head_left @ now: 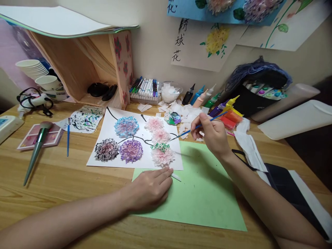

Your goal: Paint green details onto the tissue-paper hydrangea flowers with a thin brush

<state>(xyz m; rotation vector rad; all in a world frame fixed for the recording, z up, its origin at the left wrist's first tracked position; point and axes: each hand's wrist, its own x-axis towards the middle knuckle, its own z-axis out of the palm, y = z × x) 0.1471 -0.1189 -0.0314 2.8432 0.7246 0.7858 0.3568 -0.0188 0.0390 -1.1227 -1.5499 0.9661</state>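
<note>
One white paper sheet (103, 157) carries six fluffy tissue-paper flowers: one pale blue (126, 126), one black-flecked (106, 150), one purple (131, 151) and three pink (160, 136). One green paper sheet (199, 197) lies at the wooden table's (64, 186) near edge. Two thin blue-handled paintbrushes show, one held (207, 121), one lying by the left edge (68, 136). Roughly six squeeze bottles of paint (199, 97) stand along the far edge.

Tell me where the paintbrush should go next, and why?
Probably down a little onto the pale pink flower. The right hand holds the blue paintbrush with its tip just beside that flower, and the left hand is flat at the white sheet's lower edge.
</note>
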